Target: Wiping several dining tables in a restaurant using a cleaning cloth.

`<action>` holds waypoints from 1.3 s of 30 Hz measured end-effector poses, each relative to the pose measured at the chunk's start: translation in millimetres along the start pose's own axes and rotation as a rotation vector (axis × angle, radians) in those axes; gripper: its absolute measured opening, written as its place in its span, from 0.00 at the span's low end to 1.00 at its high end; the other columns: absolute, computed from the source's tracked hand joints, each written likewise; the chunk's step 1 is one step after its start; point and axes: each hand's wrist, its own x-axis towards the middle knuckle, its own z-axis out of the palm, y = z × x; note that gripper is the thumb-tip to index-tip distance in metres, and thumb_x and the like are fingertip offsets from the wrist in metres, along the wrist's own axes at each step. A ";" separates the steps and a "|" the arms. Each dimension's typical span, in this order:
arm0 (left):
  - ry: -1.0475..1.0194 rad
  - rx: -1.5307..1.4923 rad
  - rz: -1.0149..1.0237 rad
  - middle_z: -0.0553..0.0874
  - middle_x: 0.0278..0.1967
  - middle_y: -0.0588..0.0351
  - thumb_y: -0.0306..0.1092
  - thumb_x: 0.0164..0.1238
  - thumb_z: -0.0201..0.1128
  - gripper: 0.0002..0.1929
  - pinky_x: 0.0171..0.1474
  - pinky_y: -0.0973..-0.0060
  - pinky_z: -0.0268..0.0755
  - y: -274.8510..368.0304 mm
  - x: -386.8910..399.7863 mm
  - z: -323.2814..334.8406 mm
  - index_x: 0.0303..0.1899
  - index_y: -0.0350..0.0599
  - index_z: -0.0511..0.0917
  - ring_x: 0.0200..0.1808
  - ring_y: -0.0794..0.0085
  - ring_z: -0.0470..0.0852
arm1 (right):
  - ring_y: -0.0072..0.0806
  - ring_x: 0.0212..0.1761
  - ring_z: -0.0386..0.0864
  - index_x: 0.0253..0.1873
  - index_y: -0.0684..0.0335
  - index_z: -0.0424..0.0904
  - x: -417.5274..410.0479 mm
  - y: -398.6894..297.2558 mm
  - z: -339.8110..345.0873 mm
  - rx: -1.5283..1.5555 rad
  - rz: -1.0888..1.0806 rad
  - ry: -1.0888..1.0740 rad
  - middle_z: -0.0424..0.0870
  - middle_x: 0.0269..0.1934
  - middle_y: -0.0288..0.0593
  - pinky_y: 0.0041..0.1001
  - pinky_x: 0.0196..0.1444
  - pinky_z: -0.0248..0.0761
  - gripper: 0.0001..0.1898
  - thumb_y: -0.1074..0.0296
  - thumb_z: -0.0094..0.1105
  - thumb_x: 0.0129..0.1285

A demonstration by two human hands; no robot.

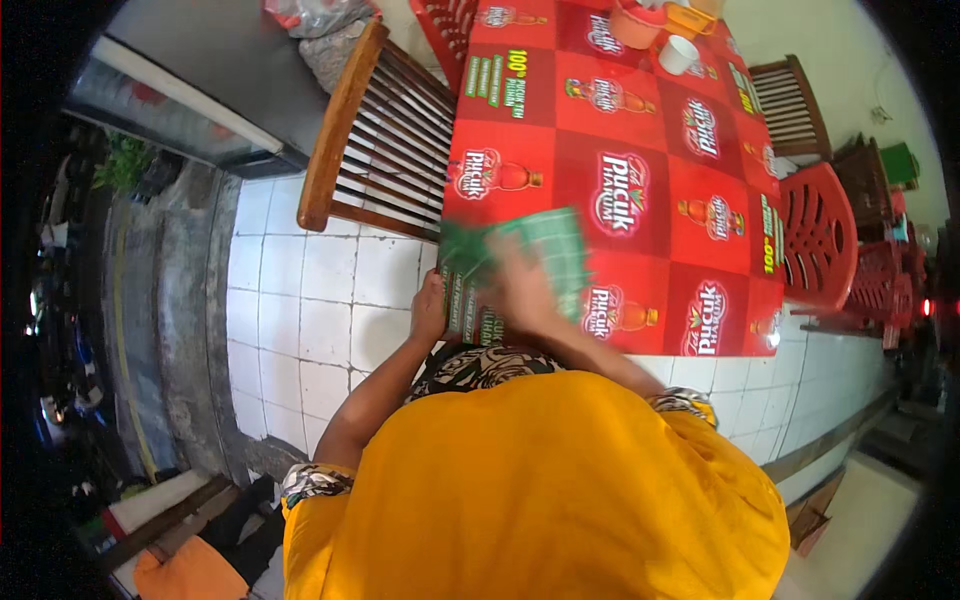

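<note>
A green-and-white checked cloth [555, 236] lies partly bunched on the near left part of a table with a red printed tablecloth [517, 142]. My right hand [517, 277], blurred by motion, holds the cloth against the tabletop; its fingertips are hard to make out. At the table's left edge, close to the corner, my left hand [429, 304] grips the rim. Part of the printed cover beneath the right hand is hidden by the green cloth.
A wooden slatted chair [382, 150] stands against the table's left side. A white cup [679, 55], an orange container [637, 26] and a yellow-orange basket [688, 19] sit at the far end. A red plastic chair [821, 232] is on the right. White tiles [326, 322] cover the floor.
</note>
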 end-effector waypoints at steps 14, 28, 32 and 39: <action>-0.061 -0.128 -0.103 0.84 0.42 0.45 0.43 0.78 0.53 0.16 0.51 0.65 0.72 72.6 11.8 0.6 0.54 0.41 0.74 0.45 0.59 0.82 | 0.56 0.71 0.64 0.72 0.51 0.68 -151.3 176.8 -171.3 -0.753 1.255 0.633 0.68 0.69 0.57 0.58 0.68 0.56 0.31 0.45 0.51 0.69; -0.033 -0.083 -0.060 0.84 0.43 0.45 0.43 0.78 0.52 0.17 0.52 0.66 0.71 63.7 13.0 0.9 0.56 0.40 0.74 0.45 0.62 0.81 | 0.49 0.74 0.61 0.68 0.45 0.74 -141.3 131.1 -138.6 -0.513 0.470 0.333 0.62 0.74 0.51 0.53 0.72 0.53 0.28 0.53 0.63 0.62; -0.026 -0.016 -0.064 0.85 0.43 0.44 0.42 0.78 0.51 0.17 0.51 0.65 0.72 59.0 12.1 0.8 0.56 0.39 0.74 0.44 0.60 0.82 | 0.53 0.77 0.55 0.75 0.45 0.64 -236.4 235.0 -241.9 -0.650 1.150 0.553 0.57 0.76 0.52 0.60 0.74 0.46 0.29 0.43 0.46 0.72; 0.047 0.110 -0.062 0.86 0.43 0.45 0.42 0.78 0.51 0.16 0.51 0.65 0.73 77.3 6.8 2.4 0.54 0.39 0.76 0.44 0.61 0.83 | 0.55 0.75 0.57 0.69 0.60 0.71 -151.0 185.3 -163.4 -0.455 0.659 0.398 0.58 0.75 0.57 0.57 0.74 0.45 0.31 0.50 0.59 0.64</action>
